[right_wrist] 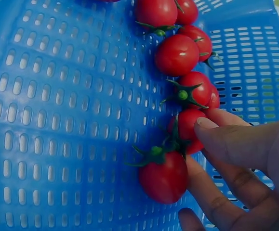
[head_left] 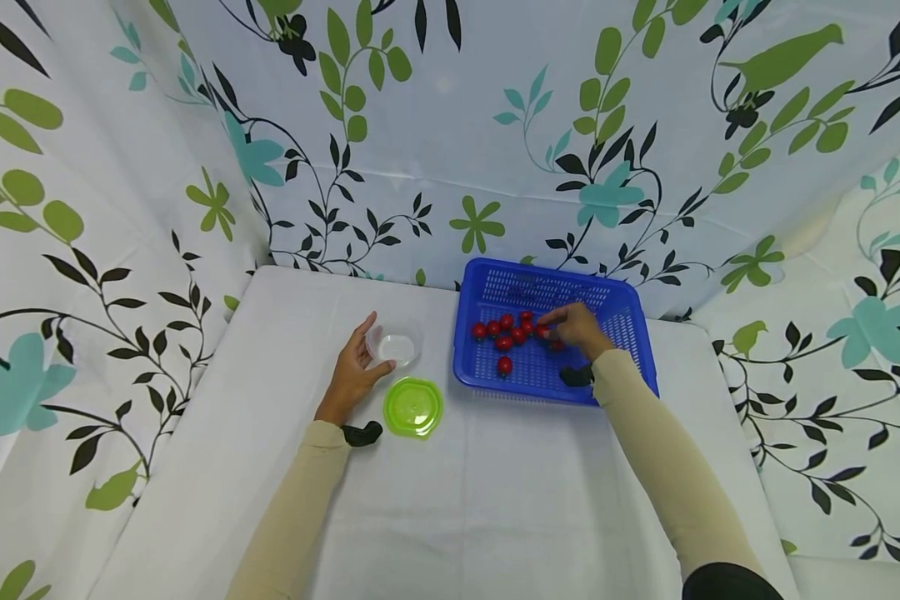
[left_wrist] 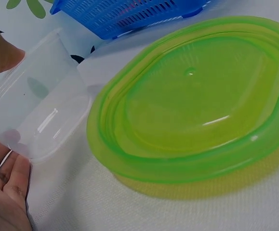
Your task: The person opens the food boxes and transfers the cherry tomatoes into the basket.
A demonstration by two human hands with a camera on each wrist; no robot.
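Note:
My left hand grips a clear plastic container by its side, thumb at the near rim and fingers around the far side. In the left wrist view the container looks tilted and see-through. Inside the blue basket, my right hand pinches a cherry tomato between thumb and fingers. Another tomato with a green stem sits right against those fingers. Several more red tomatoes lie across the basket floor.
A translucent green lid lies on the white-covered table, just nearer than the container. Patterned curtain hangs behind and along both sides. The basket stands near the table's back edge.

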